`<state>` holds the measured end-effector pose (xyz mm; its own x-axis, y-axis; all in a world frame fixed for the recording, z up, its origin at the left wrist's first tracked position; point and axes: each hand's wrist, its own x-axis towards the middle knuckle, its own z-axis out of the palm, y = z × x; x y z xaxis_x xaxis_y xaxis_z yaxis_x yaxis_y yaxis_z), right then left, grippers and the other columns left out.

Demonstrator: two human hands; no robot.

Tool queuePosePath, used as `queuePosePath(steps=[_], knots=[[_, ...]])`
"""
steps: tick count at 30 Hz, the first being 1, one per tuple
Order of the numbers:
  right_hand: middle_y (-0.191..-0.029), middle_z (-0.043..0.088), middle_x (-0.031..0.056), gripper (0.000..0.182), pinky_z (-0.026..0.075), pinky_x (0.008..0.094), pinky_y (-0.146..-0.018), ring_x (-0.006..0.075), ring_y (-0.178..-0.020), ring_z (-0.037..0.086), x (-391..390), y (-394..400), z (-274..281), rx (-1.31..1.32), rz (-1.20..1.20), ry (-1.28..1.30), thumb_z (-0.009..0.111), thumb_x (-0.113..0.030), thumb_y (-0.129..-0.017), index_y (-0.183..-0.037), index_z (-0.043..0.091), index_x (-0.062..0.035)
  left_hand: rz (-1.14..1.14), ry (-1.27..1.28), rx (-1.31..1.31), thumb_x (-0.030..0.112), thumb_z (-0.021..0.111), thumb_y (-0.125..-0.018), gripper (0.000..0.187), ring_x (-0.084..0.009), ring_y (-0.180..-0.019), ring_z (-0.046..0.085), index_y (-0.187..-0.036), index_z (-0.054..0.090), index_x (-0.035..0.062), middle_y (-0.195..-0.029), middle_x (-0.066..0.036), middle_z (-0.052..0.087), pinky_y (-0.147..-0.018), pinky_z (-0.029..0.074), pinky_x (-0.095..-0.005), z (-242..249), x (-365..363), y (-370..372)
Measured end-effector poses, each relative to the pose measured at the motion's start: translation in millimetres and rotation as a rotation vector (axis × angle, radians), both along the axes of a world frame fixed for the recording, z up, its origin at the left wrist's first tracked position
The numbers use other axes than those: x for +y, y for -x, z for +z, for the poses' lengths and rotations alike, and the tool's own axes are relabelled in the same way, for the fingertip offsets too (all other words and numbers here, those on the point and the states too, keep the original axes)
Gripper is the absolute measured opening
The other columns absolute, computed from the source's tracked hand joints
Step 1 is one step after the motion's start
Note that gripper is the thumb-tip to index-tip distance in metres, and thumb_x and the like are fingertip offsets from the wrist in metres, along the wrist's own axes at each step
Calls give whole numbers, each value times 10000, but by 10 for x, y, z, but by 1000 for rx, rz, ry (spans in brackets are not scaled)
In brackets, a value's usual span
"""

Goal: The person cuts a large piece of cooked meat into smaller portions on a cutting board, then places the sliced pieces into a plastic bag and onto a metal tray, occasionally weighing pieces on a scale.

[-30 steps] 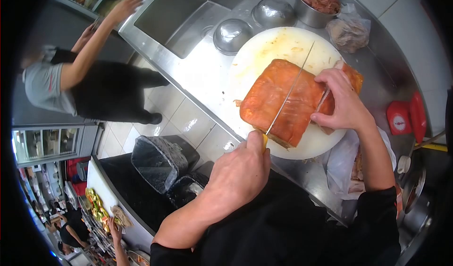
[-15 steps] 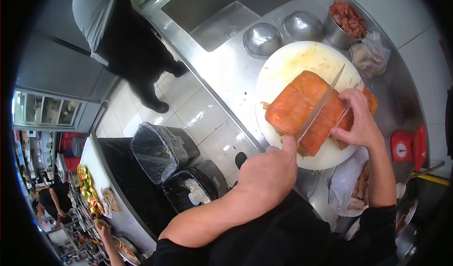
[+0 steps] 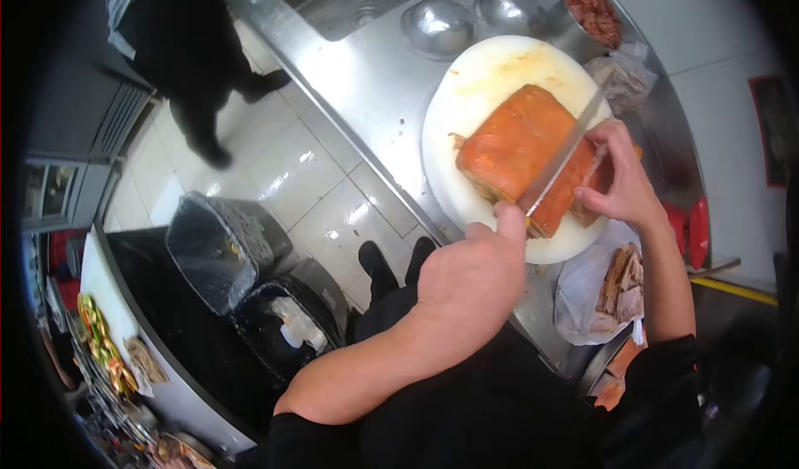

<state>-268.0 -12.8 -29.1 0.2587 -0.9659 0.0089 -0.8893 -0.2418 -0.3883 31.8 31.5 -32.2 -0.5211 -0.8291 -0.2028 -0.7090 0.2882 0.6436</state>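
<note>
A thick block of meat (image 3: 520, 144) with an orange top rests on a round white cutting board (image 3: 449, 82). My left hand (image 3: 470, 273) is closed around the handle of a long knife (image 3: 559, 163). The blade lies slantwise across the block, its tip reaching past the far side; how deep it sits cannot be made out. My right hand (image 3: 622, 178) grips the right end of the meat between thumb and fingers, just beside the blade. Part of that end piece is hidden behind the fingers.
Two metal domes (image 3: 437, 26), a tub of reddish meat (image 3: 593, 13) and a tied plastic bag (image 3: 622, 78) stand behind the board. Sliced meat (image 3: 620, 286) lies on plastic in front. Lined bins (image 3: 218, 248) stand left; another person (image 3: 175, 44) is beyond.
My view has shifted, so the counter and board appear further left and higher. The knife stays across the meat in my left hand, and my right hand still grips the end.
</note>
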Motion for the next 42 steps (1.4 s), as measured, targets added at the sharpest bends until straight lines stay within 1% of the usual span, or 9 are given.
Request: queuePosePath(steps=[7, 10, 16, 19, 22, 25, 28, 31, 42], knots=[[-1138, 586, 175, 557, 462, 427, -994, 352, -1100, 578, 53, 34, -78, -58, -54, 68, 800, -248, -715, -1163, 597, 14, -36, -80, -108, 173, 472, -1016, 186, -474, -745, 692, -1060, 440, -4, -812, -276, 699, -714, 553, -552, 120, -82, 50], [-1114, 598, 157, 489, 470, 428, -974, 349, -1086, 589, 95, 3, -96, -49, -79, 139, 786, -221, -742, -1147, 612, -9, -93, -51, -164, 110, 463, -991, 161, -432, -713, 722, -1091, 466, -16, -849, -258, 693, -627, 592, -499, 138, -100, 62], [-1135, 584, 137, 391, 486, 413, -938, 360, -1076, 589, 114, -118, -48, 89, -54, 261, 763, -192, -776, -1112, 628, -44, -103, -79, -259, 128, 459, -1004, 164, -415, -743, 735, -1092, 476, -9, -828, -246, 709, -642, 596, -496, 265, -142, 118], [-1145, 577, 139, 354, 491, 417, -941, 356, -1078, 588, 46, -168, -57, -8, -65, 214, 733, -186, -801, -1105, 628, -38, -102, -108, -275, 135, 455, -1009, 165, -413, -760, 738, -1087, 478, -10, -818, -252, 717, -669, 597, -493, 370, -188, 141], [-1134, 575, 143, 335, 498, 428, -947, 351, -1079, 586, -34, -188, -158, -25, -91, 218, 702, -170, -817, -1113, 627, -32, -107, -156, -304, 142, 449, -1012, 172, -431, -768, 732, -1078, 474, -15, -808, -263, 716, -703, 590, -507, 502, -237, 180], [-1119, 577, 147, 326, 504, 429, -950, 350, -1073, 584, -90, -190, -243, -13, -97, 263, 684, -159, -821, -1113, 629, -25, -82, -191, -289, 199, 507, -1016, 236, -497, -776, 680, -1066, 438, -21, -770, -293, 683, -758, 530, -579, 496, -251, 203], [-1098, 577, 148, 327, 505, 429, -952, 350, -1067, 581, -112, -191, -245, -39, -98, 250, 680, -149, -815, -1111, 631, -19, -80, -198, -307, 202, 511, -1014, 241, -503, -769, 674, -1068, 437, -22, -760, -298, 676, -758, 524, -584, 541, -267, 224], [-1095, 579, 151, 329, 504, 429, -956, 351, -1066, 579, -116, -180, -257, -35, -101, 243, 679, -149, -811, -1110, 635, -16, -112, -209, -346, 133, 442, -998, 175, -481, -786, 710, -1058, 464, -29, -795, -278, 708, -754, 560, -558, 647, -289, 255], [-1108, 578, 160, 364, 498, 430, -963, 359, -1077, 574, -120, -143, -321, -70, -80, 290, 696, -149, -797, -1126, 633, -7, -98, -127, -295, 150, 463, -1005, 178, -455, -724, 704, -1031, 451, -25, -725, -253, 690, -700, 561, -546, 535, -235, 227]])
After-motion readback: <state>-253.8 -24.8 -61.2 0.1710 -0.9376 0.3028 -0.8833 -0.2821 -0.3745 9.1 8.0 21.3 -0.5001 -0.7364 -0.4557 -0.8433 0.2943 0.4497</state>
